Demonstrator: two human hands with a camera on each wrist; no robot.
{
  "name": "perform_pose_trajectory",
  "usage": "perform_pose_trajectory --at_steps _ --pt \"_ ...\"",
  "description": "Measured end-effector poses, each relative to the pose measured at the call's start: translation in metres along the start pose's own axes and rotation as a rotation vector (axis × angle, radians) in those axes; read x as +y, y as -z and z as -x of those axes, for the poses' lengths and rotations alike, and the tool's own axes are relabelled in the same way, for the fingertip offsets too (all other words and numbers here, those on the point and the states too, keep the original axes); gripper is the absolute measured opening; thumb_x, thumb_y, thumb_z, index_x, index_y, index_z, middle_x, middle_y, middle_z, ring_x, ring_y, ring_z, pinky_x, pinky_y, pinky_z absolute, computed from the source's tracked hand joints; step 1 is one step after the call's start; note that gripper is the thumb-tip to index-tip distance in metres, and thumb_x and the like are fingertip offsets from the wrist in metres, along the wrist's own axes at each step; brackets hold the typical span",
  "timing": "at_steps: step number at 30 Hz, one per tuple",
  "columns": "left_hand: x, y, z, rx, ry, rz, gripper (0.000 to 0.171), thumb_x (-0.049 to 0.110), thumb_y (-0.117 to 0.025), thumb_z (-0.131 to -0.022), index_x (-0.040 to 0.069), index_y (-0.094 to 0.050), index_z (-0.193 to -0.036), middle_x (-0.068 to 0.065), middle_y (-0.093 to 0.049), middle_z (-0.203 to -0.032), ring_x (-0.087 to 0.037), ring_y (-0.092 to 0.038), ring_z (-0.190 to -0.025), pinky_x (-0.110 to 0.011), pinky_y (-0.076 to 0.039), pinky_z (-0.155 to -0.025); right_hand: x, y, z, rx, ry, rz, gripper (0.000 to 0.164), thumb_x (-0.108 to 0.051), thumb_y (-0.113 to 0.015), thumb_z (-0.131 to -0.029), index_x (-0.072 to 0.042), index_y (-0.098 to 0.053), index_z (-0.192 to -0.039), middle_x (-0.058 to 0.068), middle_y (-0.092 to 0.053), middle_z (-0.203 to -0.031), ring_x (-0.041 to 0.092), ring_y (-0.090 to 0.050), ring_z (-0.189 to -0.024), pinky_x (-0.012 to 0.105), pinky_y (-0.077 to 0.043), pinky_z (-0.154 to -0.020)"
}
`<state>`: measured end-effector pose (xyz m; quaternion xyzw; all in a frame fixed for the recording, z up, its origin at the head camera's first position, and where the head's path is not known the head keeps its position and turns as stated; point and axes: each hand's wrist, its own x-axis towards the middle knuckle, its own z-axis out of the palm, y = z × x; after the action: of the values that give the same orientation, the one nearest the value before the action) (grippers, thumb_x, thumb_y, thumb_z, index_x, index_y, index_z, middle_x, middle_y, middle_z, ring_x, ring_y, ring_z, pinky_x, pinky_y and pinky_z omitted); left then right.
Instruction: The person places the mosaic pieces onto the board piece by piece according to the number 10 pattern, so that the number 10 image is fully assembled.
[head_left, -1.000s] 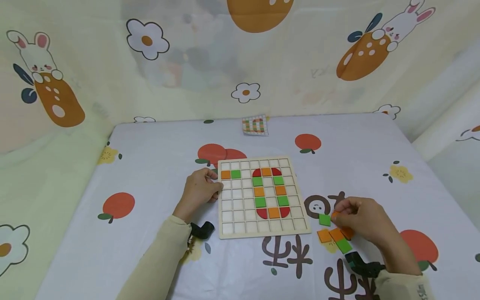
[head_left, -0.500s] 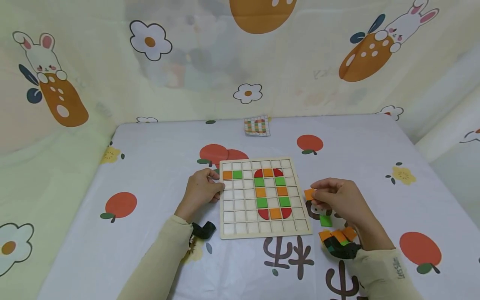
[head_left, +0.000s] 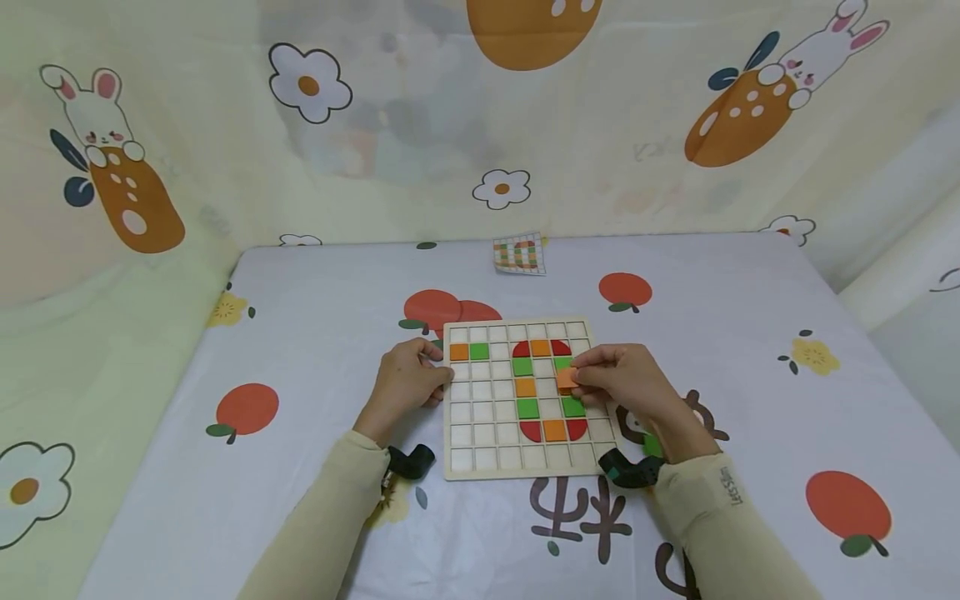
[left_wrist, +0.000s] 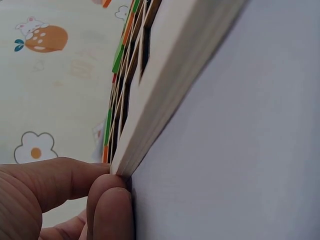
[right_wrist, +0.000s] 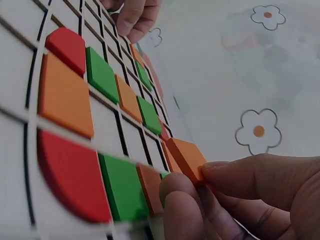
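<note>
A pale wooden grid board (head_left: 470, 435) lies on the table in the head view. Orange, green and red tiles form a ring in its right part. An orange tile (head_left: 459, 352) and a green tile (head_left: 478, 351) sit at the upper left. My left hand (head_left: 405, 385) grips the board's left edge between thumb and fingers. Over the ring's right side, my right hand (head_left: 628, 379) pinches an orange square tile (right_wrist: 186, 159), tilted and raised above the board in the right wrist view. The orange tile's cell beneath is largely hidden in the head view.
A small patterned card (head_left: 519, 254) lies at the table's back. A loose green tile (head_left: 652, 445) shows beside my right wrist; other loose tiles are mostly hidden under that arm. Each wrist carries a black device, the left one (head_left: 411, 462) near the board.
My right hand has picked up an orange tile from the loose tiles at the right and carried it left and away from me, over the board. My left hand has stayed at the board's edge.
</note>
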<state>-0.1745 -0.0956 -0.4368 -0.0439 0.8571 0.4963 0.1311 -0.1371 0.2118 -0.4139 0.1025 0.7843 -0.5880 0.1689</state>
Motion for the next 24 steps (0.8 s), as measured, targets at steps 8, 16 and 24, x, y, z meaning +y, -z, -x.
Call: perform_pose_trajectory --at_steps 8,16,24 --pt "0.001 0.000 0.001 0.003 0.006 0.010 0.022 0.010 -0.077 -0.088 0.002 -0.066 -0.106 -0.009 -0.068 -0.073 -0.014 -0.065 -0.051 -0.024 -0.054 -0.050 -0.011 -0.021 -0.015 -0.030 -0.006 -0.033 0.027 -0.012 -0.071 -0.099 0.007 -0.067 -0.118 0.012 -0.077 -0.097 0.019 -0.076 -0.075 0.029 -0.064 -0.072" --pt "0.001 0.000 0.000 -0.002 0.011 0.017 0.023 0.010 -0.078 -0.089 0.002 -0.066 -0.107 -0.009 -0.066 -0.075 -0.014 -0.064 -0.052 -0.025 -0.056 -0.051 -0.024 -0.044 -0.024 -0.065 -0.030 -0.058 0.024 -0.011 -0.074 -0.096 0.005 -0.070 -0.115 0.013 -0.076 -0.093 0.017 -0.074 -0.072 0.028 -0.063 -0.069" --pt "-0.001 0.000 0.001 0.001 -0.024 0.026 0.022 0.008 -0.078 -0.087 0.002 -0.067 -0.105 -0.009 -0.067 -0.078 -0.013 -0.065 -0.051 -0.027 -0.059 -0.052 -0.034 -0.064 -0.037 -0.081 0.026 -0.018 0.018 -0.007 -0.073 -0.096 0.005 -0.072 -0.110 0.015 -0.076 -0.097 0.018 -0.074 -0.074 0.025 -0.062 -0.069"
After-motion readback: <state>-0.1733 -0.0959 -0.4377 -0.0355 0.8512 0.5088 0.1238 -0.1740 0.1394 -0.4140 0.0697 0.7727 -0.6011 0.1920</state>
